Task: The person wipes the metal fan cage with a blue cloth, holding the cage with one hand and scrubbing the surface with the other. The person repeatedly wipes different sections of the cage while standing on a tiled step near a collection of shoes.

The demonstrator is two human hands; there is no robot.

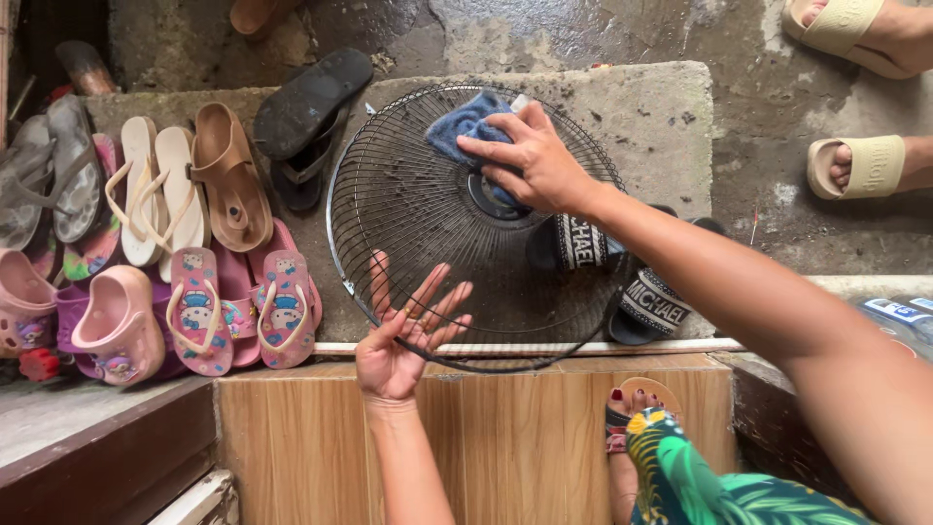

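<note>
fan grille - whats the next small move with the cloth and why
Probably drag the blue cloth outward along the wires of the fan grille. The right hand presses it near the hub, the left hand braces the lower rim, and dust specks show across the wires.

Doorstep of a home, just outside the entrance

A rough concrete step (641, 107) sits on a wet, stained cement floor (583, 29), and beside it family footwear is lined up: small pink children's sandals (199, 311), pink clogs (117, 326), beige flip-flops (155, 190), a brown sandal (228, 175) and black slippers (311, 102). A wood-look tiled threshold (505, 428) edges the step near the camera. A dusty wire fan grille (437, 233) lies on the concrete, the sort of household thing washed at a doorway.
</note>
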